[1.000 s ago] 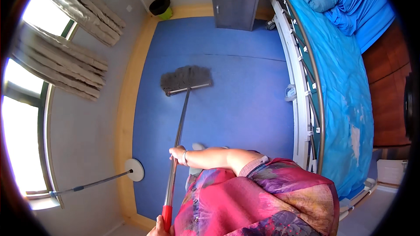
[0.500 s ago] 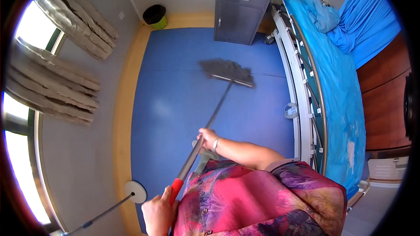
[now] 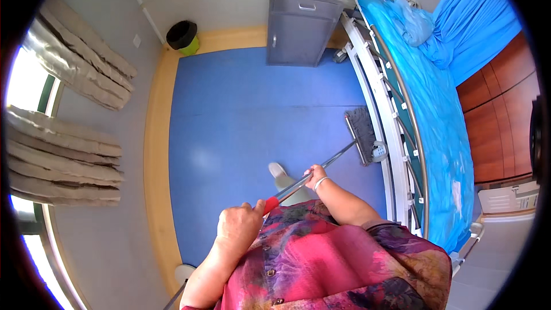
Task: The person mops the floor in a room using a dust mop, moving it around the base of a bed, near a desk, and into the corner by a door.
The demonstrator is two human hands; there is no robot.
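Note:
A flat mop (image 3: 360, 136) with a grey shaggy head lies on the blue floor against the bed's lower rail. Its metal pole slants back toward my body and ends in a red grip. My left hand (image 3: 240, 222) is closed around the red grip. Farther down the pole, my right hand (image 3: 315, 177), with a band on its wrist, is wrapped round the metal part. Beside the mop head hangs the bed's pale remote control (image 3: 379, 151), touching or nearly touching the grey fibres. One light shoe (image 3: 278, 170) shows below the pole.
The bed (image 3: 427, 120) with blue sheeting and a side rail runs along the right. A grey bedside cabinet (image 3: 298, 37) with a dark remote on top stands at the far wall. A black and green bin (image 3: 182, 38) sits in the far left corner. Curtains (image 3: 63, 158) hang at left.
The mop head has swept from the middle of the floor rightward to the bed's edge and turned. My left hand has moved up and right, my right hand to the right.

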